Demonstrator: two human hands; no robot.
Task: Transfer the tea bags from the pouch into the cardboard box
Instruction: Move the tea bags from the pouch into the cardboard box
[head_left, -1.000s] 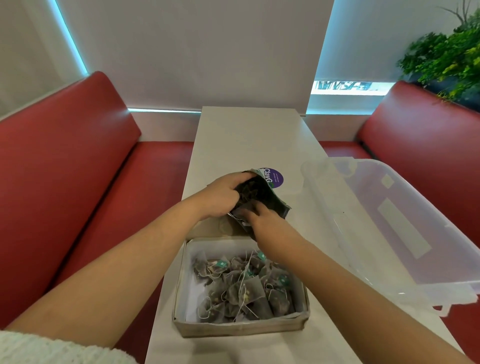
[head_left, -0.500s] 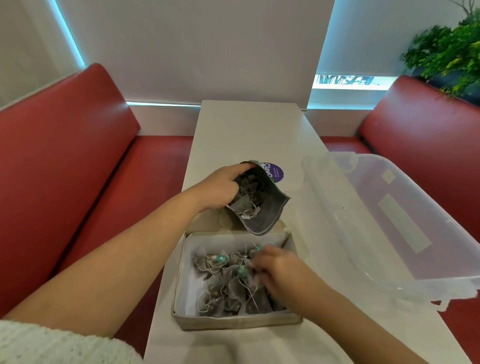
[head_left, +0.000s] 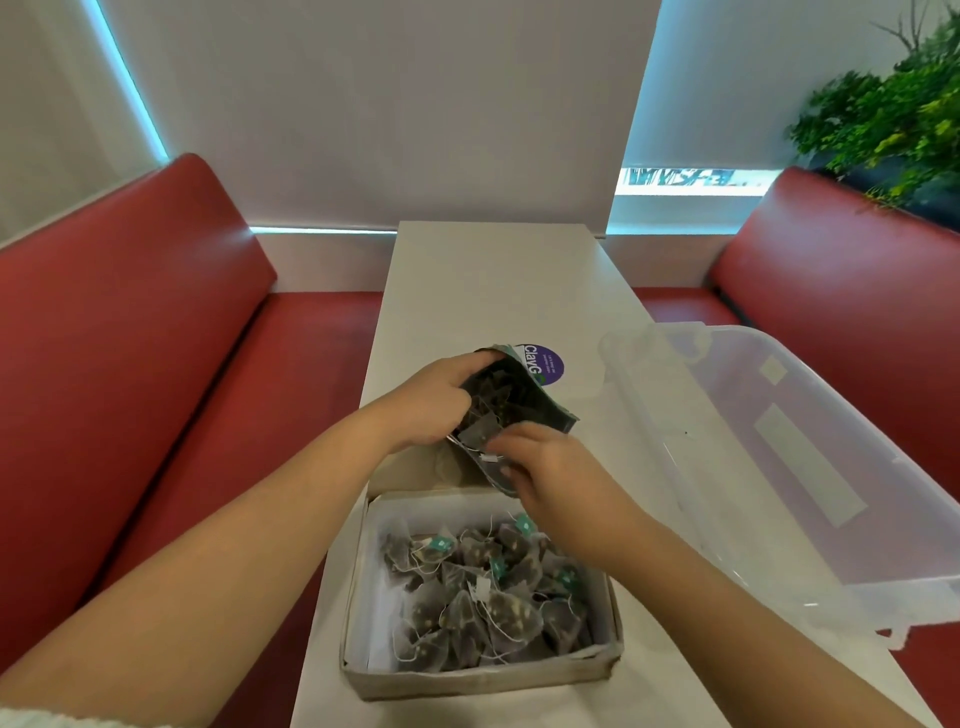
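My left hand (head_left: 434, 400) holds a dark pouch (head_left: 524, 395) with a purple label, tilted with its open mouth toward me, above the table behind the cardboard box (head_left: 467, 678). My right hand (head_left: 540, 460) is at the pouch's mouth, fingers pinched on a dark pyramid tea bag (head_left: 480, 434) that sticks out of the opening. More tea bags show inside the pouch. The box is low, lined with white paper, and holds several tea bags (head_left: 488, 597) with green tags and white strings.
A clear plastic tub (head_left: 779, 467) stands on the right side of the narrow white table (head_left: 493, 291), close to the box. Red bench seats run along both sides. A green plant is at the far right.
My right hand has come up out of the box, where it was among the tea bags half a second ago, back to the pouch's mouth. The left hand keeps holding the pouch.
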